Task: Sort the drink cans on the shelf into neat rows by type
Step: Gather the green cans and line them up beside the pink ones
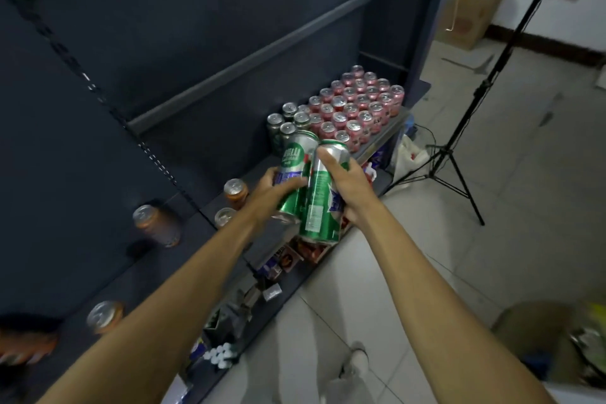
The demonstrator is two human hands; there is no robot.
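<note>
- The dark shelf unit point(183, 52) filled the left and centre of the view, its back panel rising behind a flat dark shelf point(154, 259) that ran from the lower left toward the upper right.
- The pale tiled floor point(492, 174) took up the right side, with a black tripod stand point(459, 147) planted on it near the far end of the shelf and a cardboard box point(469, 20) against the far wall.
- A block of pink cans point(357, 105) stood in tight, even rows at the far end of the shelf.
- Just beside that block, on its near-left side, a small cluster of green cans point(288, 121) stood upright with their silver tops showing.
- The left hand point(273, 190) was wrapped around a tall green can point(295, 170), held tilted above the shelf, just in front of the green cluster.
- The right hand point(347, 187) gripped a second green can point(323, 197), fingers over its top and side, touching the first can.
- Orange cans point(157, 225) stood scattered and well apart along the near stretch of the shelf, one point(235, 193) close to the left wrist and another point(105, 316) partly behind the left forearm.
- Small packaged goods point(282, 262), blurred, lay on a lower level under the shelf's front edge.
</note>
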